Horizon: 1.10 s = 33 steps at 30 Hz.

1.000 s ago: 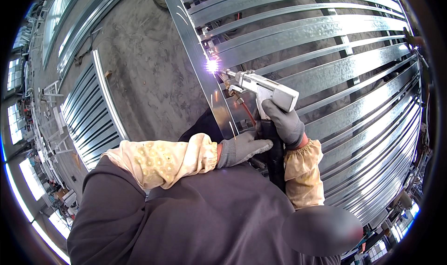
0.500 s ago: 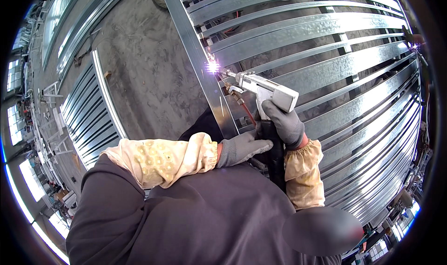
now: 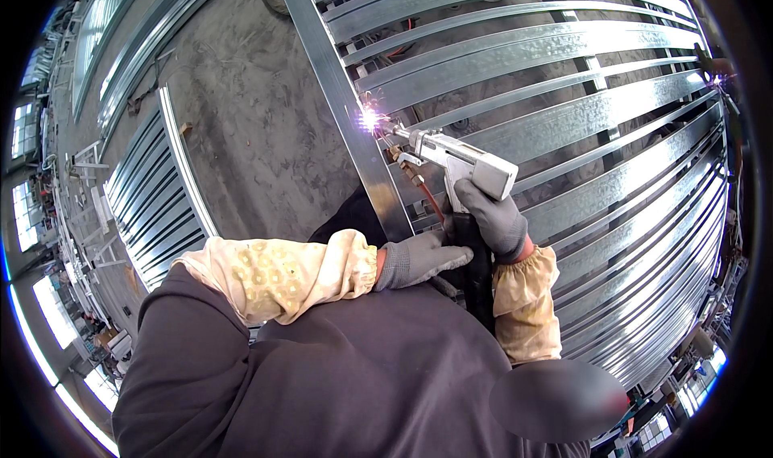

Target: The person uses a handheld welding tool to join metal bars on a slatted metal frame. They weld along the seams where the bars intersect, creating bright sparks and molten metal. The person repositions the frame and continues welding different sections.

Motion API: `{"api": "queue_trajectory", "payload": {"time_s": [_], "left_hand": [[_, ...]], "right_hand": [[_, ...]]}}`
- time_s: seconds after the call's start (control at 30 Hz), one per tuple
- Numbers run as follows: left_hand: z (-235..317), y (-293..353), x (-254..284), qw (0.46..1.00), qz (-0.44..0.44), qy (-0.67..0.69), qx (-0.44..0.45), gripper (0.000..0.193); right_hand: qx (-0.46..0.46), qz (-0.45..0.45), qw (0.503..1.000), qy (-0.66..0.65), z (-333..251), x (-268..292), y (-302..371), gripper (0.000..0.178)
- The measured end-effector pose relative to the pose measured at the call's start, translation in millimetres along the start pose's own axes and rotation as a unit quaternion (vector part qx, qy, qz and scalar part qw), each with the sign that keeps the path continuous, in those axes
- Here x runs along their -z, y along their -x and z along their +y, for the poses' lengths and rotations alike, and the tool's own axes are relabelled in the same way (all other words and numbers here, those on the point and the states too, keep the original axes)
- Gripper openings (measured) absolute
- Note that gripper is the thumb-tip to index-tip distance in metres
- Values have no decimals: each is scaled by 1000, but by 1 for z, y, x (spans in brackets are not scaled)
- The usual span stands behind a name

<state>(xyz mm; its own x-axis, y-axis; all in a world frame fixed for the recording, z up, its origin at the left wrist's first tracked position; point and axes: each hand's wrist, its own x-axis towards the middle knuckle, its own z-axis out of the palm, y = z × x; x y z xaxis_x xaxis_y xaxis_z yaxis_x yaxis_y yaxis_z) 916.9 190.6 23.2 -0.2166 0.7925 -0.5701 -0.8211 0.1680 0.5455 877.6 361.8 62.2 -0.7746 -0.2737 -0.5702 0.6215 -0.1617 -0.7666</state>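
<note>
My right hand (image 3: 495,220), in a grey glove, is closed round the grip of a silver welding gun (image 3: 471,161). The gun's nozzle points up and left, where a bright arc with sparks (image 3: 370,120) burns at the joint of a galvanized side rail (image 3: 326,63) and a crossbar. Lower down, my left hand (image 3: 423,258), gloved alike, is closed about the thick black cable sleeve (image 3: 477,277) below the grip; some of its fingers are hidden behind it. A thin red hose (image 3: 431,198) with a brass fitting runs beside the gun.
Long galvanized slats (image 3: 547,128) of the frame fill the right side. Another slatted panel (image 3: 157,192) lies at left on the grey floor (image 3: 250,95). At the far right edge, another person's hand (image 3: 710,62) works beside a second arc (image 3: 718,80).
The gun's nozzle and the arc have shifted very slightly down and to the right along the joint. The sparks spread differently; both hands keep their hold.
</note>
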Motion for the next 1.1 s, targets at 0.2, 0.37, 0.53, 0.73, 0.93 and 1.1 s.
{"api": "queue_trajectory", "payload": {"time_s": [0.2, 0.37, 0.53, 0.73, 0.93, 1.1], "left_hand": [[8, 6, -7, 997, -7, 69, 43, 50], [6, 4, -6, 999, -6, 37, 27, 49], [1, -1, 0, 999, -19, -24, 13, 51], [22, 9, -7, 998, -18, 32, 47, 48], [4, 0, 0, 999, -20, -9, 33, 45], [-1, -2, 1, 999, -13, -14, 43, 44]], "right_hand": [[17, 12, 1000, 9, 4, 1, 3, 27], [50, 12, 998, 40, 3, 1, 5, 31], [43, 17, 999, 27, 3, 0, 6, 33], [23, 17, 999, 25, 1, 1, 5, 32], [36, 20, 998, 48, -1, -1, 7, 25], [45, 27, 997, 50, -1, -2, 7, 24]]}}
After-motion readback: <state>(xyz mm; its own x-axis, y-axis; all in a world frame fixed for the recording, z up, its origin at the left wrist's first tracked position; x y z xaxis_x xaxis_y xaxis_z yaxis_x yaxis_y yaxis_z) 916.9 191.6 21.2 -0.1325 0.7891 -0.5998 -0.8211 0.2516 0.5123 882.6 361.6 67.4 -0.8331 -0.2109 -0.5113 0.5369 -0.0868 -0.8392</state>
